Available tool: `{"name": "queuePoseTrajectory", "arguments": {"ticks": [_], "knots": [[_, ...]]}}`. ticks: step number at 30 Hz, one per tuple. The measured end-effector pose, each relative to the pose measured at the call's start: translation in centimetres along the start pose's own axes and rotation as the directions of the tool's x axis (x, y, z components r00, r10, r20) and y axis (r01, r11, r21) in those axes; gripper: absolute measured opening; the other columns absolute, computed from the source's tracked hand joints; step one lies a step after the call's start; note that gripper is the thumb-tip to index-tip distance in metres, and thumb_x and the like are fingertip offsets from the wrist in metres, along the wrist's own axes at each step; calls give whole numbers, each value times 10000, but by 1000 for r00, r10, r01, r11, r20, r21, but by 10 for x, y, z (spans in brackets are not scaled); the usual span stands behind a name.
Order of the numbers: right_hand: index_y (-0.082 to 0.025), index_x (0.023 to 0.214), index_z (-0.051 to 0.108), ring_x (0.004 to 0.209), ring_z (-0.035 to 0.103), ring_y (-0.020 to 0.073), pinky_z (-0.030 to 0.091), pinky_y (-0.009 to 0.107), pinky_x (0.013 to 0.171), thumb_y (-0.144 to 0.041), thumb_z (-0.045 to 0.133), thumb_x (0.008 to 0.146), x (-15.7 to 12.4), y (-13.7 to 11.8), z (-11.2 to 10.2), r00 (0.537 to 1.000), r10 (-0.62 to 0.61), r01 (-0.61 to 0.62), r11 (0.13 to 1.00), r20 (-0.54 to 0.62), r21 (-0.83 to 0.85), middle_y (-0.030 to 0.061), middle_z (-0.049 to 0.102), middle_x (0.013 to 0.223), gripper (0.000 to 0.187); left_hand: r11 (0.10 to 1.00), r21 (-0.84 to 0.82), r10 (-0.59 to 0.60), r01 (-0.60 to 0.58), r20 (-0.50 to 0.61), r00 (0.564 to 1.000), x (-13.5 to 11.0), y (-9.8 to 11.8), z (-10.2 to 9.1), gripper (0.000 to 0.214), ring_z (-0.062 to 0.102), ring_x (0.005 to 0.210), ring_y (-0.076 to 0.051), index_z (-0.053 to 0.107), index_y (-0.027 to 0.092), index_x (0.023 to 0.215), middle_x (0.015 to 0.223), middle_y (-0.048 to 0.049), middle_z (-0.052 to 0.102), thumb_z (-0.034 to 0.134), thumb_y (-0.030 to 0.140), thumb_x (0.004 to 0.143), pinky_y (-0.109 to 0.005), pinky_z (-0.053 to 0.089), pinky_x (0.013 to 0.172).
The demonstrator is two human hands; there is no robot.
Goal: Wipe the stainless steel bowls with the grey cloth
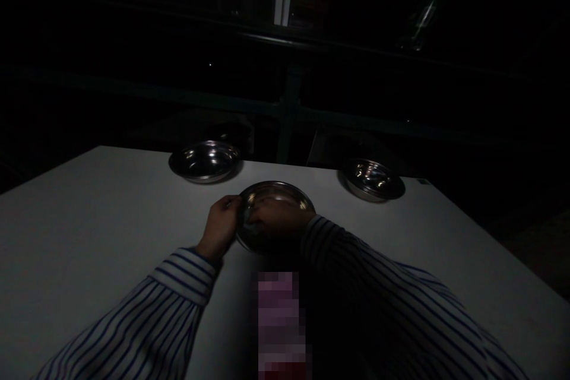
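A shiny metal bowl [276,189] stands in the middle of the white table. My left hand [221,222] is closed on its left rim, thumb at the edge. Inside the same bowl is my right hand [279,218], reaching in over the right rim with the fingers bent down toward the left inner wall. Something small and pale shows under those fingers, too dim to name. Shadow covers the near part of the bowl and much of the right hand.
Toward the far edge of the white table [111,219] sit two more metal bowls: a wider one [205,161] on the left and another [373,180] on the right. A clear bottle [430,9] shows in the dark background. A pixelated patch covers the bottom centre.
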State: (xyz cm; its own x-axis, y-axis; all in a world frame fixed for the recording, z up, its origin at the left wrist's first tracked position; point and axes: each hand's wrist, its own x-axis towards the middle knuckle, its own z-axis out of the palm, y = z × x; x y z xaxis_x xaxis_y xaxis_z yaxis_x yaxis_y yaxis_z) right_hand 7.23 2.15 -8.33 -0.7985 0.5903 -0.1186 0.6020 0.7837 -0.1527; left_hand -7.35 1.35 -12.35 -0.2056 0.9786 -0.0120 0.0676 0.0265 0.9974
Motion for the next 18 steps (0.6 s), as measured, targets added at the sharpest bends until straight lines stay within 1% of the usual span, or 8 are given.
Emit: {"name": "queuePoseTrajectory", "arguments": {"ticks": [4, 7, 10, 13, 16, 18], "knots": [[-152, 1002, 642, 994, 561, 186, 408, 283, 833, -134, 508, 803, -13, 0, 5, 989, -124, 119, 991, 81, 59, 68, 619, 1109, 241, 1000, -2, -7, 7, -3, 1000, -1, 1, 1, 298, 616, 776, -217, 661, 126, 826, 807, -81, 690, 555, 348, 657, -314, 458, 689], [-139, 1015, 635, 956, 581, 174, 424, 260, 804, -116, 533, 778, -23, 4, 7, 984, -136, 126, 988, 114, 90, 66, 626, 1102, 259, 1000, -13, -16, 16, 1, 1000, -2, 2, 1, 311, 622, 795, -228, 666, 120, 850, 818, -86, 695, 564, 342, 656, -327, 463, 709], [-148, 1009, 636, 967, 578, 184, 426, 272, 797, -127, 531, 778, -25, 2, 7, 990, -100, 90, 991, 95, 97, 66, 624, 1107, 254, 999, -48, -8, 9, 31, 999, -2, 1, 1, 356, 626, 790, -234, 671, 116, 900, 820, -88, 702, 573, 353, 653, -340, 468, 720], [-162, 997, 635, 967, 575, 193, 430, 286, 775, -157, 499, 801, -18, -5, 5, 999, -35, 32, 995, 36, 91, 67, 622, 1100, 239, 997, -82, 4, 2, 72, 997, 0, -1, 1, 385, 625, 818, -239, 669, 113, 935, 819, -88, 705, 570, 356, 653, -343, 470, 734], [-149, 996, 628, 945, 581, 186, 428, 282, 765, -161, 458, 820, -5, -8, 3, 999, 40, -39, 996, -20, 78, 81, 633, 1064, 245, 997, -74, 6, -1, 70, 998, 2, -3, 1, 395, 624, 823, -242, 666, 105, 926, 798, -89, 704, 577, 363, 641, -342, 471, 730], [-137, 985, 630, 960, 577, 193, 420, 286, 782, -149, 457, 814, 1, -6, 2, 994, 93, -90, 994, -48, 61, 98, 632, 1066, 243, 998, -54, 11, -8, 55, 998, 2, -3, 0, 385, 624, 816, -240, 664, 106, 904, 786, -88, 701, 576, 370, 639, -337, 470, 720]]}}
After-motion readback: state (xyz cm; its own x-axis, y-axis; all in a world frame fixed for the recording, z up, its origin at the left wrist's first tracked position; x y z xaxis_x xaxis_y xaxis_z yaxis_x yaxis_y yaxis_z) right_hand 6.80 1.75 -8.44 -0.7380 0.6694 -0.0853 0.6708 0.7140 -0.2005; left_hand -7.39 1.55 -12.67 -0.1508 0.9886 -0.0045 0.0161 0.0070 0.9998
